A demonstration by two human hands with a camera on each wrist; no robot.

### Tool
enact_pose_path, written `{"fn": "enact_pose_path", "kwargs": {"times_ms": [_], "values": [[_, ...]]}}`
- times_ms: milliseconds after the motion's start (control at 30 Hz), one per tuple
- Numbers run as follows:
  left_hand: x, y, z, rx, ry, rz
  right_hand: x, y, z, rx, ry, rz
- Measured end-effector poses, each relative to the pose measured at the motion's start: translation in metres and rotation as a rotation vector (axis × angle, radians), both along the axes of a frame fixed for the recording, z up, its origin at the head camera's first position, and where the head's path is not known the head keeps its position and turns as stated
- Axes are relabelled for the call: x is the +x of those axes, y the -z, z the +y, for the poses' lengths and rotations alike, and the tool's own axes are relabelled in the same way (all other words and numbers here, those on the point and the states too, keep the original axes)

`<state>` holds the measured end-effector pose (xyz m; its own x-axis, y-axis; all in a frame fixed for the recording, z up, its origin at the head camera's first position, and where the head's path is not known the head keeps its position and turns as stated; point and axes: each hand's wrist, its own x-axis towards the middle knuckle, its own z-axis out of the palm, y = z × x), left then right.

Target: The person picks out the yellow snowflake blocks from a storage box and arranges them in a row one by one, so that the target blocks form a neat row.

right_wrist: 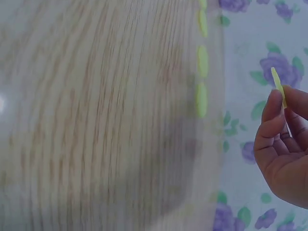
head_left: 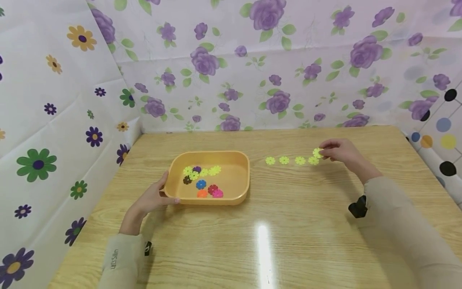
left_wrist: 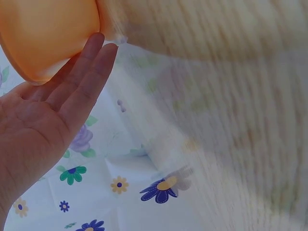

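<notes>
My right hand (head_left: 337,151) pinches a yellow-green flower-shaped plastic disc (head_left: 317,152) between thumb and fingertips. In the right wrist view that disc (right_wrist: 278,86) is seen edge-on, raised off the table. Below and left of it, several like discs (head_left: 284,160) lie in a row across the table. My left hand (head_left: 153,196) holds the left side of an orange-yellow plastic tray (head_left: 236,199), its thumb at the front rim. Against the tray's outer wall (left_wrist: 48,38), my fingers are fairly straight in the left wrist view. Inside lie several yellow-green discs (head_left: 204,172), plus blue (head_left: 201,184) and other coloured ones.
A wood-grain table (head_left: 306,233) carries everything, with a bright reflection near its front. Behind it hangs a purple-flowered sheet (head_left: 231,72), and another flowered sheet (head_left: 65,120) stands along the left. Dotted fabric (head_left: 444,132) borders the right edge.
</notes>
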<state>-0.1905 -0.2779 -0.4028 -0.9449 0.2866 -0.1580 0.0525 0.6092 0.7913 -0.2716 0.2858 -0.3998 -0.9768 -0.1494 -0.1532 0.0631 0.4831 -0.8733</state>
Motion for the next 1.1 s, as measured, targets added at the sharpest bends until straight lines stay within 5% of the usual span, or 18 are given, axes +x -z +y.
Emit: {"fn": "enact_pose_path", "kwargs": {"times_ms": [533,767,1100], "values": [[-0.002,-0.002,-0.002,-0.051,-0.009,0.003,-0.019,0.031,0.022,0.119,0.061,-0.095],[-0.004,0.002,-0.001,-0.025,-0.018,-0.008,-0.017,0.019,0.012,0.216,0.057,-0.002],[-0.001,0.003,-0.004,0.001,0.003,0.025,-0.022,-0.011,-0.043,0.062,-0.1,0.046]]}}
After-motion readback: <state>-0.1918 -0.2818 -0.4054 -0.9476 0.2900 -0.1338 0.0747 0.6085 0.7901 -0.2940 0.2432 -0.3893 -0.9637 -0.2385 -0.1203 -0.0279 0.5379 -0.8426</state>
